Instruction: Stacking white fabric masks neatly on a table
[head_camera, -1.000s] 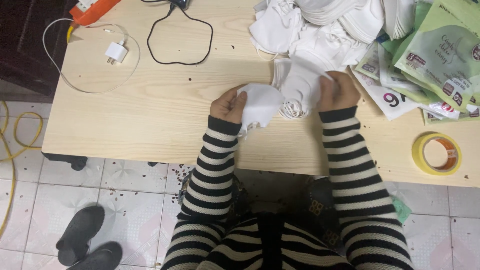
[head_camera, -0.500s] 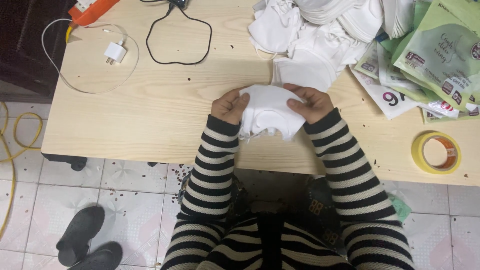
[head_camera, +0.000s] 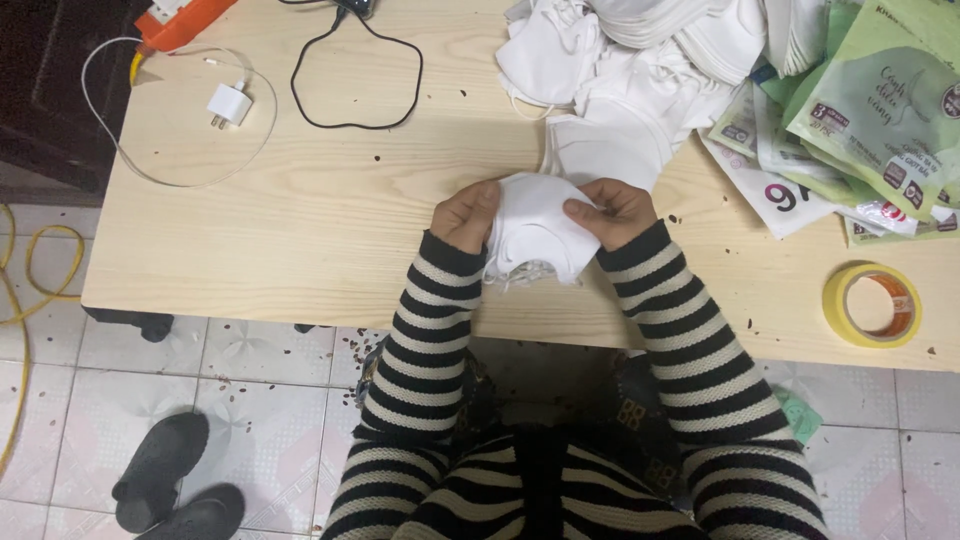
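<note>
Hands lifted stack (head_camera: 530, 232); edges hidden.

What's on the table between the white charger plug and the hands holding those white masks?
In the head view, mostly bare wood: between the white charger plug and the left hand lie only the plug's thin white cable and the black cable loop off to the side.

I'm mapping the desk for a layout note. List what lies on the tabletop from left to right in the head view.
White charger plug → black cable loop → left hand → white masks held in both hands → right hand → green packets → roll of yellow tape.
</note>
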